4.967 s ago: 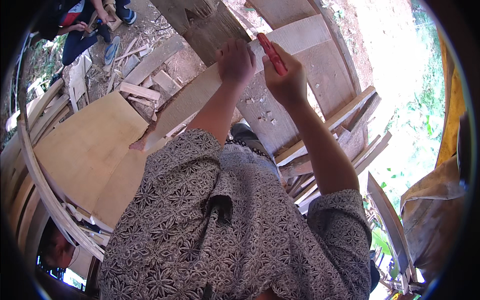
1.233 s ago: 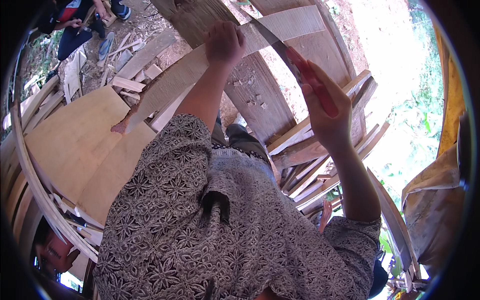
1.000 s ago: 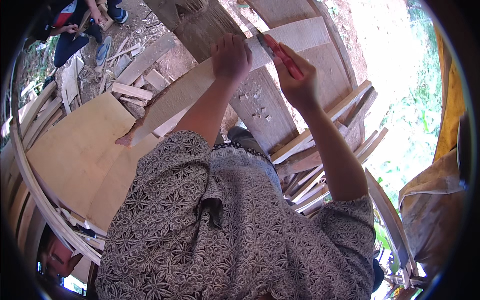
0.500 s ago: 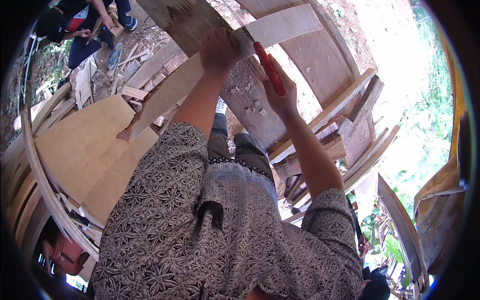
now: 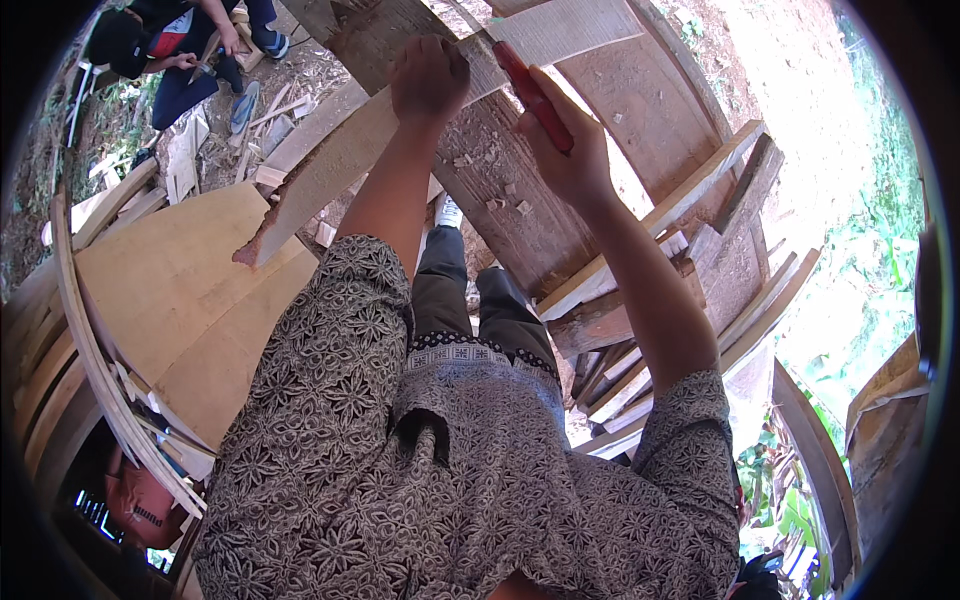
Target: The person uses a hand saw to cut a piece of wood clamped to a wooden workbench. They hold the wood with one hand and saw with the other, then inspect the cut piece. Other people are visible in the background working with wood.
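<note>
My left hand [image 5: 428, 80] grips a long pale wooden plank [image 5: 340, 165] that runs from the upper right down to a rough, chipped end at the left. My right hand [image 5: 565, 150] is closed around the red handle of a cutting tool [image 5: 532, 95], whose blade end meets the plank just right of my left hand. The blade itself is mostly hidden. Wood chips [image 5: 495, 200] lie on the broad dark board [image 5: 510, 215] beneath the plank. My patterned shirt fills the lower middle of the view.
Stacked curved pale boards [image 5: 170, 290] lie at the left. Planks and beams [image 5: 690, 260] are piled at the right. Another person [image 5: 175, 50] crouches at the top left among wood scraps. Green plants grow at the far right.
My right hand has swung the red-handled tool up and down against the plank several times. My left hand has kept its hold on the plank, shifting slightly.
</note>
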Demonstrator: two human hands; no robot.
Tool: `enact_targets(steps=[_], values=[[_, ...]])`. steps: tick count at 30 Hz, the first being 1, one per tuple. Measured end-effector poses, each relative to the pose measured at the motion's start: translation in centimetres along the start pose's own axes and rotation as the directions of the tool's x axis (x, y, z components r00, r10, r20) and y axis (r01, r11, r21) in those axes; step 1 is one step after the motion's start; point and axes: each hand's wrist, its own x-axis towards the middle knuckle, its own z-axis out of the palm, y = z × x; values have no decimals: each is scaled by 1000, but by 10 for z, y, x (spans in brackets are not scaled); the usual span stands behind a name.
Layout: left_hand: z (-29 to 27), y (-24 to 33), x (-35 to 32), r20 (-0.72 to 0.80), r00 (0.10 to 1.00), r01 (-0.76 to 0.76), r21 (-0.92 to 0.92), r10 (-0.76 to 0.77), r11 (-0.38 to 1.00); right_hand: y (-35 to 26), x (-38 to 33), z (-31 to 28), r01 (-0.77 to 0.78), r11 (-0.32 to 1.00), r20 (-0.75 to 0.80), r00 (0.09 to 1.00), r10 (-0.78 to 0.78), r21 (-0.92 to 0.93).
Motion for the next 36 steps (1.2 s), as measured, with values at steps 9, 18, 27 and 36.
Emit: enact_targets(steps=[9, 18, 27, 36], values=[[6, 3, 3, 44, 996, 83, 4, -83, 997, -59, -7, -7, -92, 991, 6, 996, 93, -95], [4, -2, 2, -36, 999, 19, -3, -19, 1000, -161, -32, -45, -252, 955, 59, 963, 263, -154], [-7, 2, -3, 116, 993, -37, 24, 34, 999, -70, 50, 29, -224, 969, -49, 974, 220, -107], [-8, 4, -1, 39, 999, 28, 9, -28, 1000, -52, 17, 27, -197, 938, -151, 976, 159, -286]])
